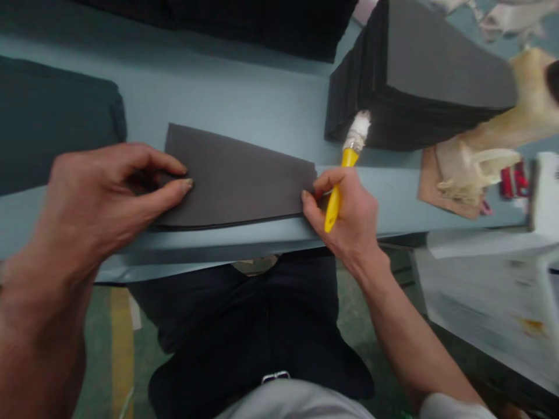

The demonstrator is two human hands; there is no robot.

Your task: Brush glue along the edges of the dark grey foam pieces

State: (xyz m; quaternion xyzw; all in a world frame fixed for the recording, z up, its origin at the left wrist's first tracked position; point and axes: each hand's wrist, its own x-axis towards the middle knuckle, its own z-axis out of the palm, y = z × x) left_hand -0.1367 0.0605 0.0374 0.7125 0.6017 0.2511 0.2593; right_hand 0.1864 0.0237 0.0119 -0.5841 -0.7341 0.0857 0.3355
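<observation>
A dark grey tapered panel (244, 183) lies near the front edge of the blue-grey table (231, 99). It looks like fabric or thin sheet, with a second dark layer showing along its lower edge. My left hand (105, 198) pinches the panel's left side between thumb and fingers. At its right end, the thumb and fingertips of my right hand (353, 218) are closed on the narrow edge. That same hand also holds a paintbrush (350, 157) with a yellow handle, its white-coated bristles pointing up and away.
A tall stack of similar dark panels (445, 64) stands at back right. Dark green folded material (52, 122) lies at left, a black pile (262, 23) at the back. On the right are a cream-crusted object (484, 166), a brown board (430, 183) and a red item (514, 180).
</observation>
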